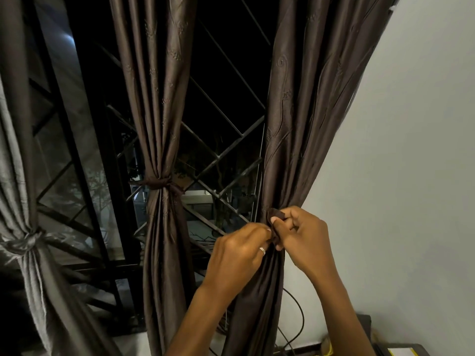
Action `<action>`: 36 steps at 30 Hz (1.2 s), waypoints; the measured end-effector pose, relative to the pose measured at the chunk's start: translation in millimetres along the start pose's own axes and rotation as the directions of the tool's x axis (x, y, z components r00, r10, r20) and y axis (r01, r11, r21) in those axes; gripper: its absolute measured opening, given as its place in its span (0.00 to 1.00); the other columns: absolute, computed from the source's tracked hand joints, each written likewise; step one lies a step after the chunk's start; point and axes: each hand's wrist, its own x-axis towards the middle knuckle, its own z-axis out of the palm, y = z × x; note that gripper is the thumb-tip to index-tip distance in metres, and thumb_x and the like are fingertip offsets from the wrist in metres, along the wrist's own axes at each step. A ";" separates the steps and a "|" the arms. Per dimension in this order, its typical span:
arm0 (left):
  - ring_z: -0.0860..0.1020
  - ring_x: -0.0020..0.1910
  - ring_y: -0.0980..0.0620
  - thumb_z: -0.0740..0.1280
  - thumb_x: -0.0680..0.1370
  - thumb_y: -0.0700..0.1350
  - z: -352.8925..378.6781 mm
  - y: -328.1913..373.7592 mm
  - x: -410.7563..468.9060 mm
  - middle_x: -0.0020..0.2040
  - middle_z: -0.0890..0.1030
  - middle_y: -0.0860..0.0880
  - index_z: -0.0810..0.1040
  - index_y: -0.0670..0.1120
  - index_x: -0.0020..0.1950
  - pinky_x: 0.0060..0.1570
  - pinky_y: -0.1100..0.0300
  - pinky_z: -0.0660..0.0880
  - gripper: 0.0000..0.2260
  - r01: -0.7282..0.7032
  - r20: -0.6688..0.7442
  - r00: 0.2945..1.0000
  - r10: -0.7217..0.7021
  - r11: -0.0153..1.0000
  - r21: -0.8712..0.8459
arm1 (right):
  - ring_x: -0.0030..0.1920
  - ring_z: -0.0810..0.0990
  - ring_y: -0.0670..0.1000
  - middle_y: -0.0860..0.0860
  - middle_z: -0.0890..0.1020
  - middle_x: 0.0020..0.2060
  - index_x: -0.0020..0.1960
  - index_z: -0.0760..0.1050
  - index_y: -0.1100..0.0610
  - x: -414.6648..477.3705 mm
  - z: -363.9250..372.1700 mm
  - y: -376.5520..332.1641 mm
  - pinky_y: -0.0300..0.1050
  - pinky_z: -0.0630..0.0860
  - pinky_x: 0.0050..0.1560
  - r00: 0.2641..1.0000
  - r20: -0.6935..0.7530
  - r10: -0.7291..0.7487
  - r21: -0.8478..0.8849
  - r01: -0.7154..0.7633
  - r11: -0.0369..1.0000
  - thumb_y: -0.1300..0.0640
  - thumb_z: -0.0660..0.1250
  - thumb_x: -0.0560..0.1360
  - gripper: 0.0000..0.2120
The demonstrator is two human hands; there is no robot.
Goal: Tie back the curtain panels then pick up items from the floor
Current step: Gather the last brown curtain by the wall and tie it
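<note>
Both hands are bunched up together at the right panel [295,124]. The left hand [241,255] and right hand [305,237] each pinch an end of the dark tie [276,217], knuckles nearly touching, with the gathered cloth between them. A cable [301,317] loops below the right wrist. Left of the hands hangs the middle panel [159,124], cinched, and further left another panel [23,176], also knotted. The grille [223,155] is behind.
</note>
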 end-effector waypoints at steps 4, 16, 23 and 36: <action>0.80 0.45 0.52 0.68 0.80 0.40 -5.9 -0.8 -0.9 0.55 0.83 0.49 0.81 0.46 0.48 0.31 0.63 0.72 0.04 -0.235 0.039 0.971 0.235 0.919 0.317 | 0.27 0.82 0.43 0.47 0.82 0.26 0.43 0.79 0.46 -0.3 1.0 -0.7 0.30 0.76 0.36 1.000 -0.011 0.014 0.047 -0.014 0.999 0.58 0.71 0.78 0.08; 0.78 0.39 0.53 0.65 0.82 0.40 -13.8 -10.7 4.8 0.57 0.84 0.46 0.78 0.47 0.42 0.28 0.60 0.70 0.09 -0.489 0.180 0.868 0.463 0.735 0.469 | 0.26 0.81 0.52 0.53 0.81 0.26 0.44 0.80 0.51 3.4 1.3 1.0 0.42 0.76 0.35 0.998 0.032 0.051 0.161 -0.055 0.985 0.59 0.66 0.81 0.09; 0.75 0.37 0.53 0.60 0.85 0.40 -14.7 -11.4 12.7 0.46 0.83 0.47 0.75 0.47 0.43 0.29 0.60 0.74 0.11 -0.559 0.263 0.829 0.494 0.715 0.419 | 0.27 0.81 0.48 0.51 0.82 0.29 0.46 0.79 0.48 0.0 3.5 -1.5 0.39 0.75 0.33 1.000 0.000 0.019 0.114 -0.019 0.993 0.49 0.56 0.86 0.16; 0.72 0.31 0.51 0.61 0.82 0.45 -22.4 -14.3 45.1 0.37 0.73 0.51 0.64 0.49 0.48 0.30 0.56 0.65 0.06 -0.164 0.534 0.836 0.129 0.986 0.019 | 0.34 0.86 0.44 0.40 0.84 0.43 0.52 0.78 0.46 -31.5 6.5 5.0 0.33 0.81 0.35 0.926 -0.376 0.030 0.254 0.072 0.965 0.46 0.70 0.79 0.05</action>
